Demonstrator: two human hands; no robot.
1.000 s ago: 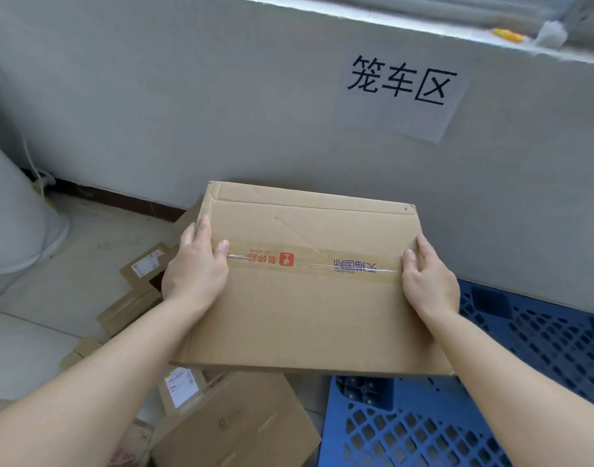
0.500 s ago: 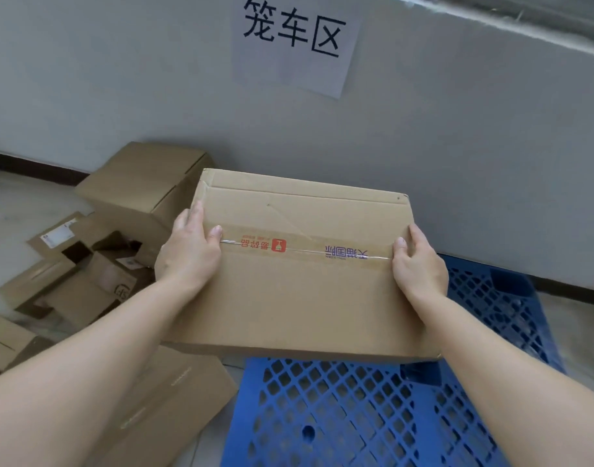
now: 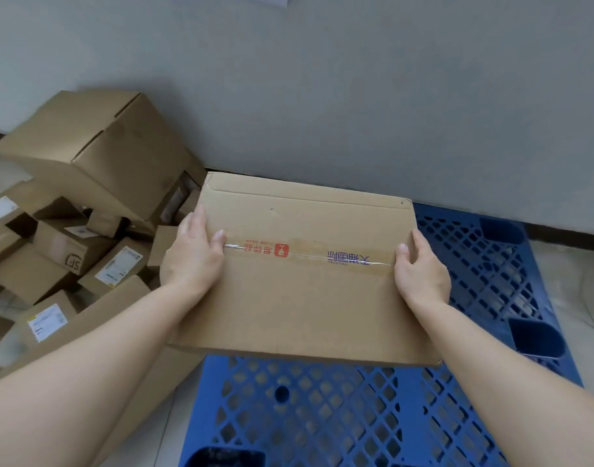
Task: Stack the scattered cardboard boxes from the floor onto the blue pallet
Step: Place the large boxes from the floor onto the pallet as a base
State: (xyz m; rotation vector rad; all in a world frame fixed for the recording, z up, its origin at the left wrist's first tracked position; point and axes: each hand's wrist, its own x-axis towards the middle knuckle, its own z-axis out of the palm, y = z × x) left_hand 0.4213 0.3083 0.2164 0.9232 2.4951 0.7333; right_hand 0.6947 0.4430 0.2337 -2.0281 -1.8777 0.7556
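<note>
The left hand (image 3: 191, 264) and right hand (image 3: 420, 276) are each holding a side of the flat cardboard box (image 3: 309, 298) in a tight grip. It is now hanging over the blue pallet (image 3: 322, 416) instead of the box pile (image 3: 97, 156) left of the pallet, so it is probably getting ready to go down.

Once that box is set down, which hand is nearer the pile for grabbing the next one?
Probably the left hand: it grips the side of the taped box facing the floor pile, while the right hand sits over the blue pallet, away from it.
</note>
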